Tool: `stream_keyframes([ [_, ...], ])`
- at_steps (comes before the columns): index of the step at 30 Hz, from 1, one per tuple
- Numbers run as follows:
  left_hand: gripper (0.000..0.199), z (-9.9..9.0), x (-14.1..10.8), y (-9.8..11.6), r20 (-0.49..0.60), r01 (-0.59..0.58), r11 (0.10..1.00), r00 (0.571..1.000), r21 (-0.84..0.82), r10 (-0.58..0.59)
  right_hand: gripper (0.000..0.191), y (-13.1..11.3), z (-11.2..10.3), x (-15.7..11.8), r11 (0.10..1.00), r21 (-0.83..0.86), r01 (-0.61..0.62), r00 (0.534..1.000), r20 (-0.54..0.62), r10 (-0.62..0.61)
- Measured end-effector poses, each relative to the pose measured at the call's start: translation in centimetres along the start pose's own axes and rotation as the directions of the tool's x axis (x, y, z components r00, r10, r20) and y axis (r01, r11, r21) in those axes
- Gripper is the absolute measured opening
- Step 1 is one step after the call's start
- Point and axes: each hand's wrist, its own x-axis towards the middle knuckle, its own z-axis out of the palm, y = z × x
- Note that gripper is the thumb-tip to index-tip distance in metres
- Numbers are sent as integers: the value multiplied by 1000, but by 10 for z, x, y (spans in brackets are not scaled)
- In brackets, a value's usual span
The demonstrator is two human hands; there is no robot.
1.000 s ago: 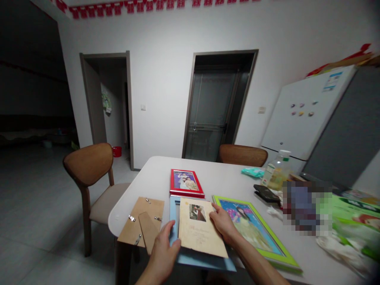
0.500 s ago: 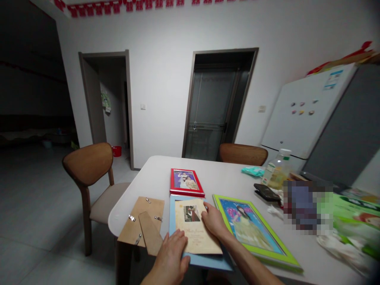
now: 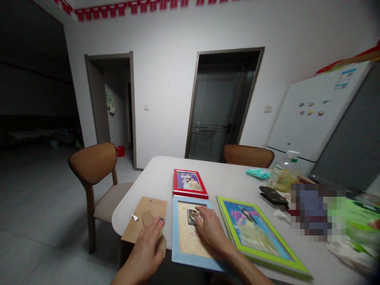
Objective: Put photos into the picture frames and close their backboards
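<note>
A light blue frame (image 3: pixel 176 233) lies at the table's near edge, with a cream printed sheet (image 3: pixel 187 235) inside its border. My right hand (image 3: pixel 209 229) rests over the sheet, fingers spread near its small photo. To the left, my left hand (image 3: pixel 148 245) lies on the brown backing board (image 3: pixel 135 229), covering part of its stand flap; its fingers are extended. Metal clips show on the board. Above the blue frame is a red frame (image 3: pixel 175 184) with a photo. A green frame (image 3: pixel 234 231) with a portrait lies to the right.
On the white table (image 3: pixel 160 170), a bottle (image 3: pixel 283 174), a black phone-like object (image 3: pixel 273 195), a teal packet (image 3: pixel 258 173) and crumpled tissues (image 3: pixel 282 215) sit at the right. Brown chairs stand left (image 3: pixel 93 164) and behind (image 3: pixel 247 155). A fridge (image 3: pixel 314 114) is at the back right.
The cream sheet now sits within the blue frame's border instead of over it. My left hand has moved left from the sheet onto the backing board. My right hand has shifted over the sheet.
</note>
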Motion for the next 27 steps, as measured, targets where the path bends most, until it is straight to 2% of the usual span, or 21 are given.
stream_keyframes([
  [4, 69, -15, -7, -48, 4, 246, 956, 968, 158, -249, 33, -60, 11, -13, 970, 170, 176, 973, 120, -197],
  [6, 63, -14, -8, -61, -35, 261, 944, 965, 201, -259, 37, -88, 21, -20, 957, 165, 240, 946, 182, -269],
  [8, 58, -10, -7, -67, -80, 229, 952, 973, 202, -217, 44, -107, 33, -23, 964, 104, 243, 942, 213, -260],
  [11, 54, -7, -4, -69, -127, 210, 966, 973, 150, -192, 47, -117, 43, -20, 973, 106, 204, 945, 240, -224],
  [15, 49, -9, 1, -56, -198, 165, 986, 968, 38, -154, 55, -106, 33, -16, 946, 292, 138, 961, 192, -199],
  [20, 52, -1, 8, -17, -260, 17, 996, 965, -90, -40, 51, -68, -5, -25, 917, 377, 127, 973, 133, -189],
  [22, 53, 5, 12, 4, -223, -24, 992, 975, -125, -5, 49, -48, -19, -33, 928, 362, 91, 977, 149, -154],
  [27, 54, 18, 23, 49, -39, -56, 980, 998, -192, 50, 46, 0, -43, -55, 956, 291, -25, 979, 201, -36],
])
